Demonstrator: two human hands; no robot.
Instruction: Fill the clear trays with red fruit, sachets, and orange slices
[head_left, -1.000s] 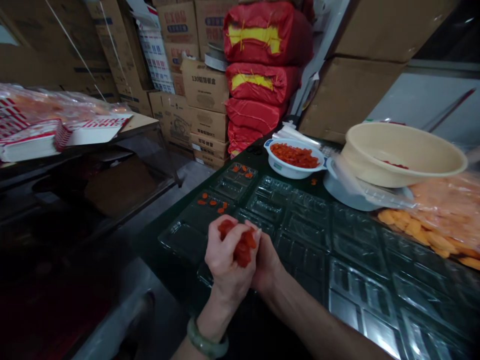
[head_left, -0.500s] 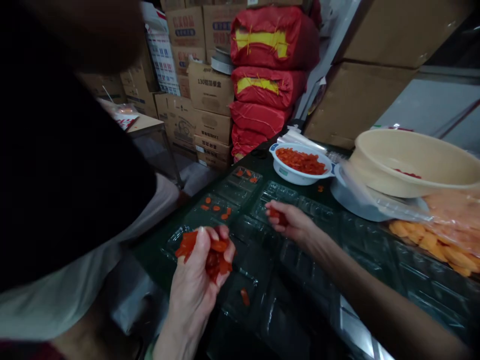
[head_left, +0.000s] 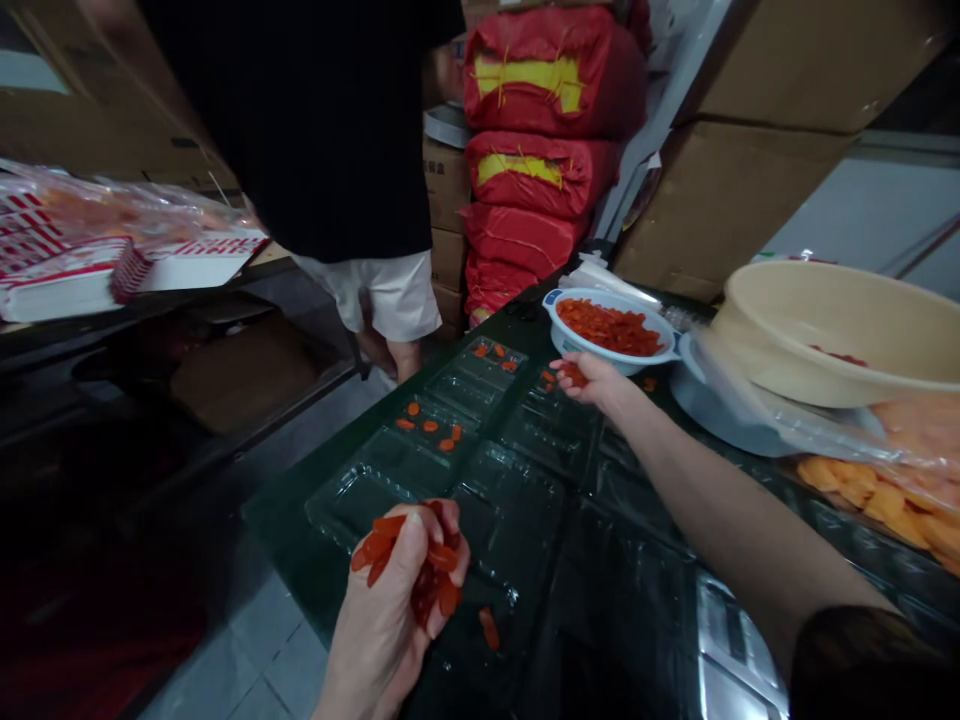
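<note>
My left hand (head_left: 405, 590), low in the middle, is closed round a handful of small orange-red food slices (head_left: 379, 545). Farther out, my right hand (head_left: 589, 380) has its fingers curled round more of these slices, close to the front of the white-blue basin (head_left: 615, 358). That basin is heaped with orange-red slices (head_left: 611, 325). Clear plastic trays with compartments (head_left: 517, 510) cover the dark green table. Several slices (head_left: 430, 427) lie in one tray at the left, and a few (head_left: 501, 352) in the far one. One slice (head_left: 489, 628) rests beside my left hand.
A large cream basin (head_left: 847, 300) stands at the right, with a bag of orange pieces (head_left: 877, 490) in front. Red sacks (head_left: 525, 180) are stacked behind the table. A person in black (head_left: 315, 130) stands beyond its left edge. A side table (head_left: 262, 256) holds red-and-white boxes.
My right hand has moved away from me, towards the basin, and slices now lie in the tray by it. The person in black has moved back from the near left.
</note>
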